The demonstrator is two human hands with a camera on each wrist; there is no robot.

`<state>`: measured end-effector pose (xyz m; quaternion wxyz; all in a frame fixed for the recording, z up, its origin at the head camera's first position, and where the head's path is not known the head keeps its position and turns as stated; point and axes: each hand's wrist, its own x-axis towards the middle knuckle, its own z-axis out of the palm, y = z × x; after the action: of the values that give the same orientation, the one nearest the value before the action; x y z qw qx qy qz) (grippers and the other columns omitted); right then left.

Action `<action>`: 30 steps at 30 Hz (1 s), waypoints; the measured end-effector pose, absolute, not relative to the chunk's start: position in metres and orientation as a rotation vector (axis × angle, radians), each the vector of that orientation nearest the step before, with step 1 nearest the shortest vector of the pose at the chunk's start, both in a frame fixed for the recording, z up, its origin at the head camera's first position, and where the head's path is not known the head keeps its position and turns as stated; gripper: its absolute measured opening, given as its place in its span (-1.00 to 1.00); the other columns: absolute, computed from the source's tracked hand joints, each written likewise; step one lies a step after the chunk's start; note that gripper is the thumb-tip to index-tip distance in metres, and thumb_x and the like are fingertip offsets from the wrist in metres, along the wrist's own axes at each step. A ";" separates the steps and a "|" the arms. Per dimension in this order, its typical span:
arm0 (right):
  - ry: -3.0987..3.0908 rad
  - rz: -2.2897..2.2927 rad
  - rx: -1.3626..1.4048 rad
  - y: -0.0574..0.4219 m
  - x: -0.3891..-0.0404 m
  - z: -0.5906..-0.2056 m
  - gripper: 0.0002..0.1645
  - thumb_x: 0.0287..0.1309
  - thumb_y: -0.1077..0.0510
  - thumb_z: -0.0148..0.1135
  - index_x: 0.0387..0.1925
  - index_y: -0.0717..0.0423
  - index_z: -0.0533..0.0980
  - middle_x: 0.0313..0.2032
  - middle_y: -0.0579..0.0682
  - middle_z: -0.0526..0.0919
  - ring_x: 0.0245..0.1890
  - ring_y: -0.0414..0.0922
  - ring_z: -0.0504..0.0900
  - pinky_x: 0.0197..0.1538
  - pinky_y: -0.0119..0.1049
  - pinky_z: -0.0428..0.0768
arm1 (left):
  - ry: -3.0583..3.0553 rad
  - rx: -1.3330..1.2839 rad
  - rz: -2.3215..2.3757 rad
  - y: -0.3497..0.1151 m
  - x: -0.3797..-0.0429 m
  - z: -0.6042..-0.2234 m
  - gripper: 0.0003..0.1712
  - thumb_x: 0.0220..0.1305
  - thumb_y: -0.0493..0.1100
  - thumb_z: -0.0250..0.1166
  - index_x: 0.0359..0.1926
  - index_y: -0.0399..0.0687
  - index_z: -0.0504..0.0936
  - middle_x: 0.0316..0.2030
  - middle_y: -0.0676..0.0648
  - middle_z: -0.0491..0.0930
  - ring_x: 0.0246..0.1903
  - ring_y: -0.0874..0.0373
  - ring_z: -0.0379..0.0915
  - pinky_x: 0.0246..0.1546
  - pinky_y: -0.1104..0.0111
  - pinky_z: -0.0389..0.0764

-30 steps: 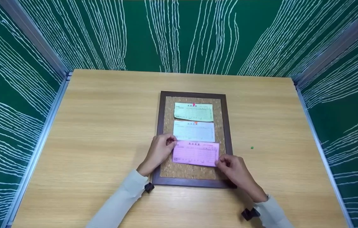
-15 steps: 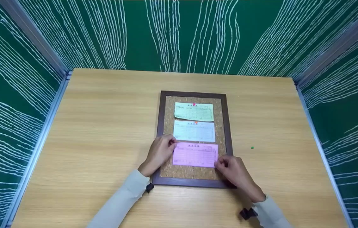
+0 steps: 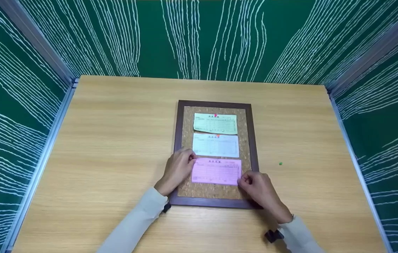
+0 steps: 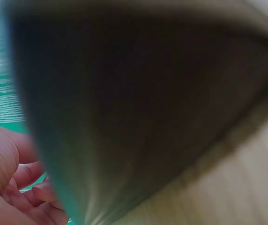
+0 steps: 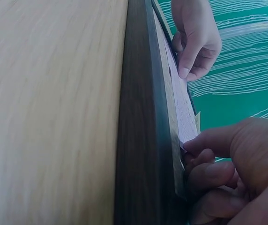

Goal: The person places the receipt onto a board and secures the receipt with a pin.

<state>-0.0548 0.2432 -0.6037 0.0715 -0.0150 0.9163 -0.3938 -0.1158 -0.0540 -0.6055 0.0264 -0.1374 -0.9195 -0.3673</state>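
On a framed cork board point(image 3: 199, 191) lies a pink printed slip point(image 3: 216, 171), below a white slip point(image 3: 216, 147) and a green slip point(image 3: 215, 124). My left hand point(image 3: 177, 168) pinches the pink slip's upper left corner. At its lower right corner, my right hand point(image 3: 260, 188) pinches it between thumb and finger; in the right wrist view the right hand point(image 5: 246, 164) grips that corner close to the board. A dark shape fills most of the left wrist view, where only part of the left hand point(image 4: 17, 183) shows.
A red pushpin point(image 3: 215, 115) sits at the green slip's top edge, an orange pushpin point(image 3: 218, 135) at the white one's. A small green piece point(image 3: 280, 163) lies on the wooden table point(image 3: 114, 123) right of the board. Green walls with white lines enclose the table.
The pink slip has shifted slightly left at its right side and lies straighter, with a small gap below the white slip. Both hands keep hold of its corners.
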 end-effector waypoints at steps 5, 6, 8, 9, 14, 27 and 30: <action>2.772 -1.180 -0.039 0.242 -0.054 -0.605 -0.74 0.28 0.35 0.44 -0.51 0.08 0.63 -0.56 -0.14 0.60 -0.56 -0.22 0.48 -0.51 -0.44 0.35 | -2.817 -0.438 -1.121 -0.054 -0.115 -0.606 -0.97 0.41 -0.35 0.46 -0.20 -0.18 0.79 -0.25 -0.04 0.71 -0.27 0.05 0.67 -0.25 0.13 0.70; 2.772 -1.183 -0.036 0.242 -0.054 -0.605 -0.74 0.28 0.35 0.45 -0.50 0.08 0.63 -0.56 -0.14 0.60 -0.56 -0.22 0.48 -0.51 -0.44 0.36 | -2.808 -0.446 -1.123 -0.054 -0.115 -0.606 -0.97 0.40 -0.36 0.46 -0.19 -0.19 0.79 -0.24 -0.05 0.71 -0.26 0.04 0.68 -0.24 0.14 0.71; 2.773 -1.189 -0.029 0.241 -0.054 -0.605 -0.75 0.28 0.35 0.45 -0.50 0.08 0.63 -0.56 -0.14 0.60 -0.57 -0.23 0.48 -0.52 -0.45 0.36 | -2.780 -0.472 -1.133 -0.055 -0.114 -0.605 -0.93 0.39 -0.40 0.45 -0.18 -0.19 0.79 -0.23 -0.07 0.71 -0.23 0.04 0.67 -0.21 0.15 0.72; 2.774 -1.191 -0.027 0.241 -0.054 -0.605 -0.75 0.28 0.34 0.46 -0.50 0.08 0.63 -0.56 -0.14 0.60 -0.57 -0.23 0.48 -0.52 -0.44 0.36 | -2.769 -0.490 -1.141 -0.056 -0.113 -0.605 -0.93 0.39 -0.40 0.44 -0.16 -0.21 0.79 -0.21 -0.08 0.72 -0.20 0.03 0.67 -0.18 0.16 0.73; 2.777 -1.177 0.000 0.242 -0.054 -0.604 -0.76 0.28 0.31 0.48 -0.49 0.09 0.63 -0.57 -0.15 0.60 -0.59 -0.23 0.47 -0.54 -0.44 0.34 | -2.712 -0.598 -1.173 -0.063 -0.109 -0.604 -0.90 0.42 -0.38 0.44 -0.09 -0.22 0.80 -0.12 -0.08 0.71 -0.07 0.03 0.58 -0.07 0.22 0.68; 2.769 -1.198 0.018 0.243 -0.053 -0.606 -0.76 0.27 0.32 0.50 -0.49 0.08 0.64 -0.56 -0.13 0.61 -0.57 -0.21 0.50 -0.53 -0.44 0.38 | -2.678 -0.758 -1.248 -0.079 -0.101 -0.605 -0.73 0.38 -0.23 0.56 0.06 -0.18 0.83 0.25 -0.21 0.65 0.42 -0.18 0.35 0.50 -0.08 0.38; 2.767 -1.198 0.019 0.243 -0.053 -0.607 -0.76 0.27 0.31 0.50 -0.48 0.08 0.64 -0.56 -0.14 0.60 -0.56 -0.20 0.50 -0.53 -0.43 0.37 | -2.735 -0.775 -1.237 -0.083 -0.098 -0.606 -0.65 0.41 -0.13 0.56 0.15 -0.11 0.81 0.38 -0.21 0.58 0.54 -0.30 0.22 0.58 -0.20 0.23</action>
<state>-0.0531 0.2427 -0.6068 0.0630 0.0062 0.9158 -0.3965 -0.0977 -0.0828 -0.6065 0.0207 -0.2500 -0.8820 -0.3989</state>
